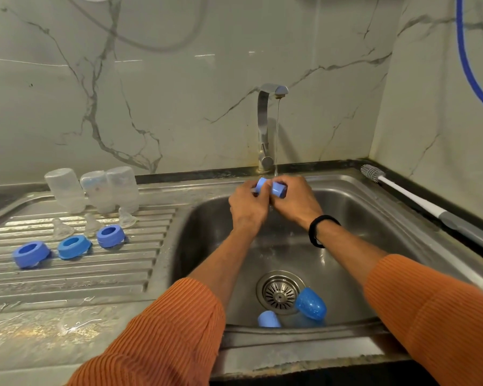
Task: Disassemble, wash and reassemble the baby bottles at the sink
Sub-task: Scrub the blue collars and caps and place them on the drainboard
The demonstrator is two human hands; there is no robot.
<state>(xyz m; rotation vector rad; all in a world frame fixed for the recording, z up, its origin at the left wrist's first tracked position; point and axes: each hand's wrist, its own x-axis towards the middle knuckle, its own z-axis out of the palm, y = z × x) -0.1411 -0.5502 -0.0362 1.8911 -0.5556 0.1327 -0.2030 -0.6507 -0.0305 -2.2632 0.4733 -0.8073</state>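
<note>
Both hands are together under the tap's thin water stream, over the sink basin. My left hand (247, 206) and my right hand (296, 201) grip a light blue bottle cap (272, 187) between them. Two more blue caps (310, 303) (268, 319) lie at the basin's front, beside the drain strainer (280, 292). On the ribbed drainboard (76, 277) stand three clear bottle bodies (64, 190) (96, 190) (123, 188) upside down. In front of them lie three clear teats (60, 228) and three blue collar rings (30, 254) (73, 247) (110, 235).
The steel tap (265, 126) runs at the back of the sink. A bottle brush (402, 193) with a white and grey handle lies along the sink's right rim. A blue hose (469, 68) hangs on the right wall. The wet stone counter (39, 330) is at the front left.
</note>
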